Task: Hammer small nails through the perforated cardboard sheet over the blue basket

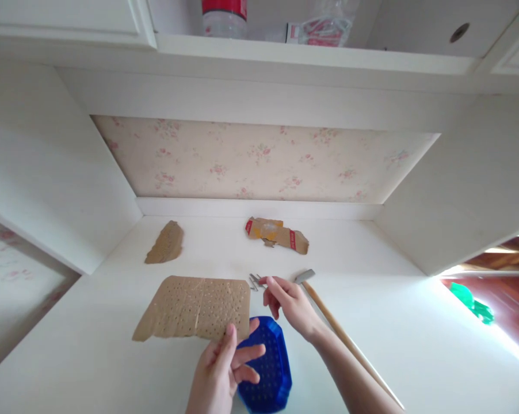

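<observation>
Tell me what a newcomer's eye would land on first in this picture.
Probably the bright blue tray at the lower middle, partly behind the left hand, standing out against the white surface. Next comes the hole-riddled cardboard piece that this hand grips, left of the tray. Then the long-handled hammer lying slantwise beside the right hand.

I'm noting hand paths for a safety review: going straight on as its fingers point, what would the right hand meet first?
Probably the thin metal pieces just ahead of the right hand; depth is unclear, so it may already touch them.
</observation>
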{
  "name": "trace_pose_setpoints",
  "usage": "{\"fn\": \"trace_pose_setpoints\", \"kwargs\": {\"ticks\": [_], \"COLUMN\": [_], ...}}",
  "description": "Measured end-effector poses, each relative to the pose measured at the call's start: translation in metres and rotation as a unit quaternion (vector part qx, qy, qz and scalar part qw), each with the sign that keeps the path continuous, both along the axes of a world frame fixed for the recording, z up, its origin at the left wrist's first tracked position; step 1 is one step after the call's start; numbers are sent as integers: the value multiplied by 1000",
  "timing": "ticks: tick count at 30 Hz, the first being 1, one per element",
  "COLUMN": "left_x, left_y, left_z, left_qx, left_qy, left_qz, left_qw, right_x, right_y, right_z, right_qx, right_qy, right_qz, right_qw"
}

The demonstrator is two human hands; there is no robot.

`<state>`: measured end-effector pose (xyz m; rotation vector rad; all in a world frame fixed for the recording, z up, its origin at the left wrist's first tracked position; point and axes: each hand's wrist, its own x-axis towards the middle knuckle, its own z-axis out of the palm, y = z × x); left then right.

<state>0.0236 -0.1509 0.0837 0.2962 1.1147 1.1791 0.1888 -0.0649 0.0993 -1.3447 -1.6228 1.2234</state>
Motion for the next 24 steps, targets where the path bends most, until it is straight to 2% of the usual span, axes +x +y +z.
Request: {"fn": "trace_pose_setpoints", "kwargs": {"ticks": [2,4,6,7,9,11,12,14,15,17,19,22,24], "left_x": [9,13,9,4,-8,-18,-20,-21,-19,-13,-8,-9,-15], "left_y": [-5,-7,-6,-4,1,6,7,8,7,5,3,2,2], "left_z": [-2,-4,-6,-7,-10,-13,-15,-18,-19,-19,-17,-13,-13], "left_qx": [21,53,117,164,302,399,422,437,437,429,404,336,293], "left_qy": [52,157,309,388,516,602,632,668,674,671,653,616,607], "left_qz": [-24,-49,-88,-111,-131,-108,-93,-73,-72,-75,-75,-59,-49], "left_qw": [998,985,940,900,791,684,643,598,591,600,636,710,737], "right_x": [1,4,10,15,25,36,42,50,52,55,55,54,56], "right_y": [-11,-19,-27,-31,-40,-50,-55,-63,-66,-71,-74,-76,-76], "right_z": [10,13,12,10,5,-2,-5,-10,-12,-15,-17,-22,-27], "right_qx": [-45,-67,-76,-84,-118,-190,-211,-235,-239,-236,-222,-201,-190], "right_qy": [70,126,169,192,257,369,395,399,375,320,284,262,242], "right_qz": [19,1,-28,-38,-40,-19,-16,-15,-17,-19,-23,-34,-38], "right_qw": [996,990,982,977,958,910,894,886,896,917,932,943,951]}}
